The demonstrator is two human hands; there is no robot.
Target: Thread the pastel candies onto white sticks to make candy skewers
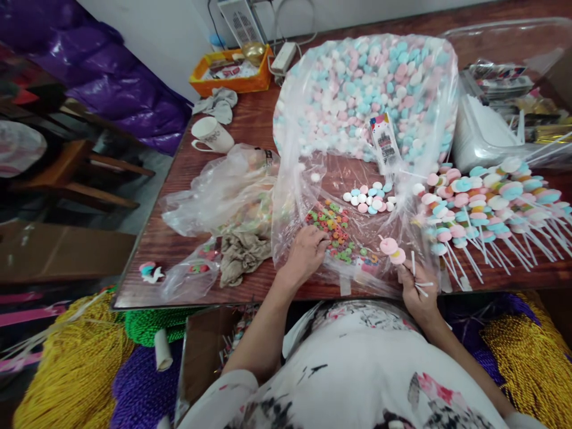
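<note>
We record: left hand [307, 250], fingers bent down, pinching among the coloured cereal rings [336, 229] spread on the opened clear plastic bag [295, 196]; right hand [417, 292], fingers closed around a white stick [413, 265] carrying pink marshmallow discs [392, 249]. Large bag of pastel marshmallows [361, 89] behind; finished skewers [487, 202] heaped right; orange tray [232, 71] holding packets; white mug [212, 136].
</note>
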